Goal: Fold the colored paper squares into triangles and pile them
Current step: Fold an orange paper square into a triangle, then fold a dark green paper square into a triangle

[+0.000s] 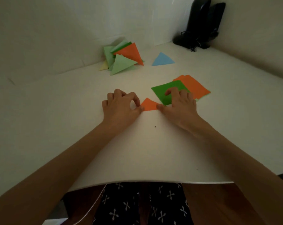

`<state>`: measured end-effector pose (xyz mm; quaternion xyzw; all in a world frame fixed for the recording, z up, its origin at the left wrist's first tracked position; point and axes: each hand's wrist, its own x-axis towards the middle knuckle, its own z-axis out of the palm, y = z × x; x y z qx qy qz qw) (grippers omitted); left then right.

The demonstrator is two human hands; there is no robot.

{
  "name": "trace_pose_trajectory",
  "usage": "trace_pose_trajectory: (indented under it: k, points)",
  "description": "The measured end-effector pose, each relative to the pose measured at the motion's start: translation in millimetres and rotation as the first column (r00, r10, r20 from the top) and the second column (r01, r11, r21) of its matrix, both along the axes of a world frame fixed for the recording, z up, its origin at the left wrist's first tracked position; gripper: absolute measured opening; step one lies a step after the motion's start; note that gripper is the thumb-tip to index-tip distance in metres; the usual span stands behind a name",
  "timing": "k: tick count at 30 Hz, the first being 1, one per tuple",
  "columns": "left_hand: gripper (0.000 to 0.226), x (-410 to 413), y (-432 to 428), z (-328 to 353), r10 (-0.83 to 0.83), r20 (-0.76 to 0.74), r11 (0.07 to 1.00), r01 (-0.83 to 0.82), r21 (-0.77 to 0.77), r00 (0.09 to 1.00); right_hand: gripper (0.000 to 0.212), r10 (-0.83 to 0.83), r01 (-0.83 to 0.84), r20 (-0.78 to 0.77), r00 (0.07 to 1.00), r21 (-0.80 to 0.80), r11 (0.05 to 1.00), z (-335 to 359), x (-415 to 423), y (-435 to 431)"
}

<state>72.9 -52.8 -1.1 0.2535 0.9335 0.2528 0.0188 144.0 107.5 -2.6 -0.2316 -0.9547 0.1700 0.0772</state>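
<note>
Only the middle of the orange triangle (pixel 148 105) shows. Both ends of its long edge are covered by fingertips, so the corners cannot be seen. That long edge runs from 9 to 3 o'clock along the near side, and the tip points away toward 12 o'clock. It lies flat on the table (pixel 72 111), near the middle, between the two hands.

The left hand (pixel 120 103) sits at the triangle's 9 o'clock. Its fingers are curled in, and the thumb and forefinger pinch the left corner. The right hand (pixel 180 103), at 3 o'clock, is looser. Its thumb tip presses the right corner while the other fingers rest, slightly bent, on a green square (pixel 163 93), hiding that sheet's near right part.

The green square overlaps a stack of orange squares (pixel 196 86) toward 2 o'clock, and a pale sliver peeks from under the stack. At 11 o'clock, by the wall, lies the pile of triangles (pixel 122 58). Its lower pieces are mostly buried, and a yellow one barely shows. A blue triangle (pixel 163 60) lies alone at 12 o'clock. Two black speakers (pixel 200 23) stand in the far corner at 1 o'clock, too dark to show any detail.
</note>
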Motion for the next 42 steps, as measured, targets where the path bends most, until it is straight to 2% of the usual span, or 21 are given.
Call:
trace_pose_trajectory:
  k: [3, 4, 6, 8, 10, 16, 18, 19, 21, 23, 25, 28, 31, 35, 37, 39, 42]
  points:
    - [0.016, -0.1, -0.4, -1.1, 0.013, -0.007, 1.0, -0.013, -0.001, 1.0, 0.045, 0.023, -0.014, -0.082, 0.996, 0.099, 0.995, -0.7, 7.2, 7.8]
    - [0.015, -0.5, -0.4, -1.4, 0.013, -0.003, 1.0, -0.013, 0.0, 1.0, 0.042, 0.081, -0.053, -0.167, 0.983, 0.166, 0.985, -1.7, 9.0, 8.1]
    - [0.015, -0.6, 0.2, -0.4, 0.016, 0.007, 1.0, -0.016, -0.003, 1.0, 0.041, 0.3, -0.234, -0.267, 0.916, 0.252, 0.939, -0.9, 10.8, 4.3]
    - [0.015, -0.2, 0.1, -0.2, 0.018, -0.003, 1.0, -0.018, -0.009, 1.0, 0.047, 0.504, -0.441, -0.223, 0.834, 0.279, 0.853, -2.2, 12.6, -0.8]
    - [0.017, 0.6, -1.9, -1.9, 0.018, -0.022, 0.999, -0.019, -0.026, 1.0, 0.052, 0.554, -0.511, -0.168, 0.815, 0.243, 0.825, -2.4, 14.4, -4.9]
    - [0.015, -3.6, -18.6, -4.5, 0.013, -0.057, 0.999, -0.016, -0.041, 0.998, 0.052, 0.515, -0.487, -0.2, 0.834, 0.173, 0.856, -4.5, 12.3, -5.0]
    - [0.018, 0.3, -27.6, -8.1, -0.09, -0.194, 0.996, 0.087, -0.024, 0.977, 0.05, 0.487, -0.46, -0.227, 0.843, 0.162, 0.873, -4.4, 11.6, -7.0]
    - [0.021, 3.5, -31.5, -10.4, -0.177, -0.285, 0.984, 0.17, -0.05, 0.942, 0.047, 0.467, -0.442, -0.24, 0.851, 0.155, 0.884, -3.5, 10.4, -8.1]
    - [0.036, 10.6, -37.2, -12.5, -0.311, -0.364, 0.95, 0.275, -0.148, 0.878, 0.032, 0.393, -0.375, -0.235, 0.889, 0.117, 0.919, 1.2, 3.8, -13.2]
    - [0.043, 13.4, -38.4, -11.3, -0.352, -0.367, 0.933, 0.291, -0.213, 0.861, 0.029, 0.319, -0.298, -0.2, 0.927, 0.128, 0.946, 2.1, -9.5, -18.0]
    - [0.043, 14.2, -38.5, -10.1, -0.368, -0.357, 0.926, 0.301, -0.23, 0.859, 0.042, 0.258, -0.234, -0.137, 0.956, 0.17, 0.957, -0.3, -21.8, -22.2]
    - [0.042, 11.7, -39.3, -11.9, -0.386, -0.356, 0.92, 0.328, -0.212, 0.851, 0.053, 0.161, -0.155, -0.088, 0.983, 0.07, 0.985, -2.6, -32.5, -21.9]
    - [0.04, 11.3, -36.6, -14.1, -0.375, -0.391, 0.927, 0.33, -0.179, 0.841, 0.047, 0.112, -0.11, -0.086, 0.99, 0.028, 0.994, -1.4, -40.5, -14.4]
    - [0.037, 12.5, -34.7, -14.4, -0.339, -0.404, 0.94, 0.32, -0.116, 0.849, 0.033, 0.097, -0.084, -0.135, 0.986, 0.096, 0.992, -3.7, -45.4, -3.2]
    - [0.032, 10.4, -29.7, -9.4, -0.287, -0.376, 0.956, 0.286, -0.06, 0.881, 0.025, 0.127, -0.119, -0.218, 0.968, 0.048, 0.992, -5.6, -40.6, 4.7]
    - [0.024, 5.2, -20.3, -2.5, -0.186, -0.249, 0.981, 0.192, 0.003, 0.951, 0.023, 0.159, -0.169, -0.247, 0.956, -0.021, 0.985, -4.0, -32.7, 9.8]
    - [0.034, -3.0, -4.1, 5.2, -0.042, -0.032, 0.997, 0.04, -0.06, 0.999, 0.031, 0.192, -0.184, -0.225, 0.955, 0.056, 0.981, -1.6, -24.0, 22.3]
